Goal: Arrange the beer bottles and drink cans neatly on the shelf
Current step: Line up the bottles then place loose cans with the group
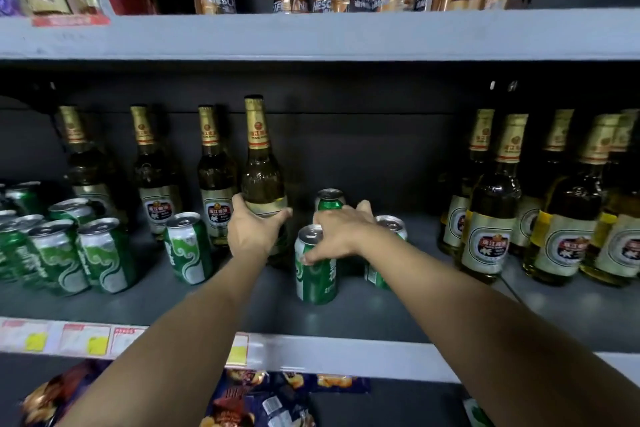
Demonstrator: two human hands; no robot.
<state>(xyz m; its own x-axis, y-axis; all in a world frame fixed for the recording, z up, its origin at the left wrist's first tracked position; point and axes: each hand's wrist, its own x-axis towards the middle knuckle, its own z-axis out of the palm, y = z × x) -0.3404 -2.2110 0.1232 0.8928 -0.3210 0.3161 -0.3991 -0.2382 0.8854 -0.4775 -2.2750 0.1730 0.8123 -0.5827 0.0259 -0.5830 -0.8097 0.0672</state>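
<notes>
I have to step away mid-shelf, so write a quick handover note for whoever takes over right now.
Left hand: wrapped around the body of a beer bottle, upright beside the left bottle row.
Right hand: resting on top of a front green can, thumb on its side; two more cans, one behind and one to the right.
Done: bottles grouped on the right; a cluster of cans on the left, one can apart from it.
Left: seat the held bottle in line, then move the three middle cans and the stray into the can group.
</notes>
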